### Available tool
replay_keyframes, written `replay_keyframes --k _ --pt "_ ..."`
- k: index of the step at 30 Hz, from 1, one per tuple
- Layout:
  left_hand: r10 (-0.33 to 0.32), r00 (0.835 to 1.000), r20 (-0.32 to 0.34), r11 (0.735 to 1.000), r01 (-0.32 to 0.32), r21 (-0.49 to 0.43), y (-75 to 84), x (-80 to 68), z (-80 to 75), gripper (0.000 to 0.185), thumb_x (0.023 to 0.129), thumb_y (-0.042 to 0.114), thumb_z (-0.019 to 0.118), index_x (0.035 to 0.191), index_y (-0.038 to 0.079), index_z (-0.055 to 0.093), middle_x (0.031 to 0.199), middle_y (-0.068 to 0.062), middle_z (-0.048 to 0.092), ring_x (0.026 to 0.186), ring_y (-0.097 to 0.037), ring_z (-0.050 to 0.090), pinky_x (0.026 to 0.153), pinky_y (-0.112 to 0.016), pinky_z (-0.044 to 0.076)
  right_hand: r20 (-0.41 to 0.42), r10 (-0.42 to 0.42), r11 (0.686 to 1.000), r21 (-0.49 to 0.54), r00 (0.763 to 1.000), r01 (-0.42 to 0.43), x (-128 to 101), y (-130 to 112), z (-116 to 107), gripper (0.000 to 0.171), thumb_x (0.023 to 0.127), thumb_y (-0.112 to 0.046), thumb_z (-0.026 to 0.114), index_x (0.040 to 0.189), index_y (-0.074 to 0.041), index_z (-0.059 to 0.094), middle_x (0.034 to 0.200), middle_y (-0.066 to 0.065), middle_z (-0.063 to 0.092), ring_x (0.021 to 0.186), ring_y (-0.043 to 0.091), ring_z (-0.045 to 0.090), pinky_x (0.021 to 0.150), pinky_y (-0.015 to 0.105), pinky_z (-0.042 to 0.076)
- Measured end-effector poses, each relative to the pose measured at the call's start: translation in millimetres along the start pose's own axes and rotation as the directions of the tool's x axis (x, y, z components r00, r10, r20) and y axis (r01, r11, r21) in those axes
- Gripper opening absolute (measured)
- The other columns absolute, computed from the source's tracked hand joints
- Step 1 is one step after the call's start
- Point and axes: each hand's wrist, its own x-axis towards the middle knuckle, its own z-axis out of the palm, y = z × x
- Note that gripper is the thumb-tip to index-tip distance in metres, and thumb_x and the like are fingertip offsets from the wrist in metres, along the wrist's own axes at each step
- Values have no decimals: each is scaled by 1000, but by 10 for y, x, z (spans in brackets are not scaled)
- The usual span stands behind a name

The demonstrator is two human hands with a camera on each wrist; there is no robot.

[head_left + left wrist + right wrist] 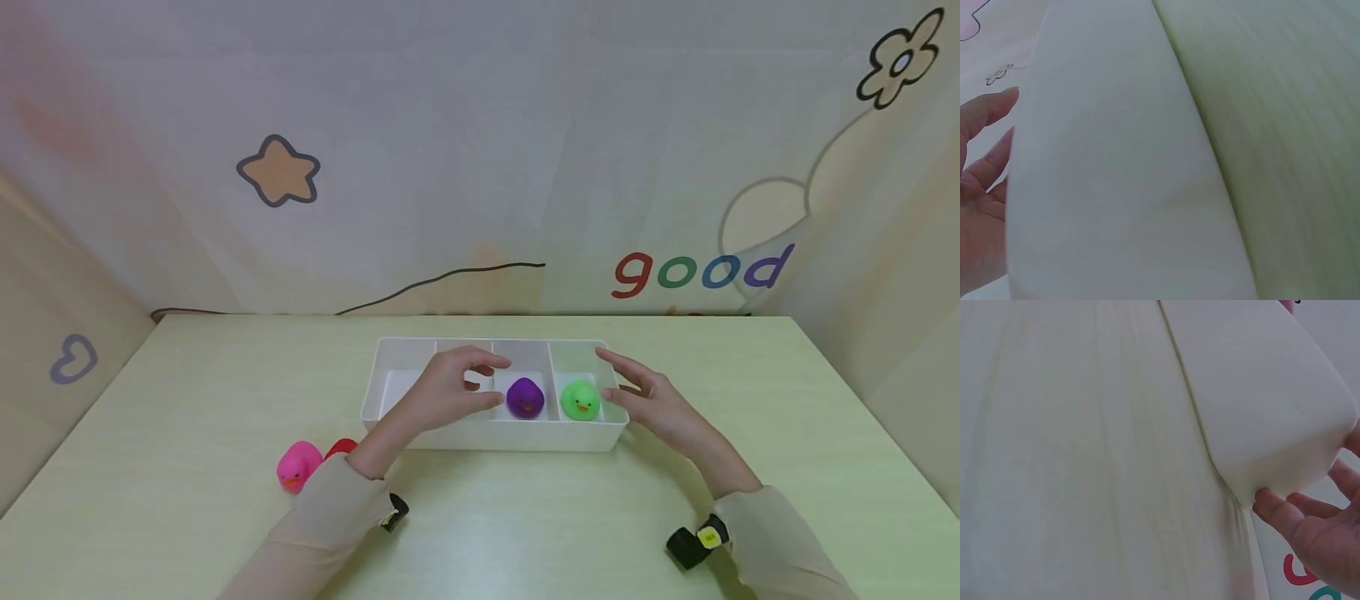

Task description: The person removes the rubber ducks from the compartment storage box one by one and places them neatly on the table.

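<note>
A pale green tabletop point(187, 400) with a faint wood grain fills the lower half of the head view, walled in on three sides by cream fabric panels. The back panel carries a tan star point(279, 172) at about 10 o'clock from the tray, the coloured word "good" point(701, 271) at 2 o'clock, a flower outline point(900, 58) in the far upper right, and a thin dark line running along its lower part. A blue heart outline point(73, 359) marks the left panel.

A white divided tray point(480, 437) sits at the centre of the tabletop. A purple duck point(525, 397) sits in a middle compartment, and a green duck point(580, 401) in the compartment at 3 o'clock from it. The left hand point(450, 387) hovers over the tray's left middle, fingers loosely curled and holding nothing, its tips just beside the purple duck. The right hand point(648, 400) is at the tray's right end with its fingers spread and relaxed; the right wrist view shows fingertips point(1272, 506) touching the tray's outer corner.

On the tabletop at 8 o'clock from the tray lie a pink duck point(298, 465) and, just beside it, a red thing point(341, 447) partly hidden by the left sleeve point(337, 508). Small black wrist cameras sit at both cuffs.
</note>
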Motion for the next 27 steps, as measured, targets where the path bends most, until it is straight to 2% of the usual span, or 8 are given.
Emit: replay_keyframes --k 5,10,15,18,22,27 --pt "-5 1000 20 998 4 57 -14 109 86 37 77 5 70 112 0 62 110 -10 62 101 -28 56 78 -25 51 5 1 1000 18 1000 -1 23 -7 2 62 92 -24 54 145 -15 24 151 15 9 130 50 17 95 60 30" --pt "-12 999 51 978 1 206 -5 202 173 35 77 10 71 111 5 64 109 -6 63 100 -22 56 78 -26 48 4 -2 1000 7 1000 2 31 -18 -1 61 91 -25 55 144 -14 26 151 15 11 130 50 19 96 60 31" --pt "-59 994 88 936 24 351 55 261 231 34 79 14 69 113 8 64 111 -3 63 100 -19 57 81 -29 47 7 -8 1000 2 1000 8 31 -18 -8 61 91 -25 55 144 -14 26 151 14 11 130 50 19 96 61 29" --pt "-92 990 104 910 41 412 95 296 263 32 80 15 69 111 9 65 109 -3 64 96 -18 58 71 -25 48 9 -10 1000 4 1000 10 31 -15 -9 61 91 -25 55 144 -14 26 151 13 10 130 50 19 96 62 29" --pt "-124 985 116 873 52 485 120 334 323 29 80 15 69 109 10 67 104 -3 65 86 -14 56 58 -20 43 11 -12 1000 4 1000 12 30 -10 -11 61 92 -25 55 144 -14 26 151 13 10 130 49 20 95 61 30" --pt "-137 982 132 823 38 567 132 366 386 25 81 17 67 105 10 69 98 -2 66 78 -12 52 57 -20 41 13 -12 1000 7 1000 12 24 -5 -12 61 92 -25 54 144 -13 25 151 15 11 129 49 21 95 61 31"
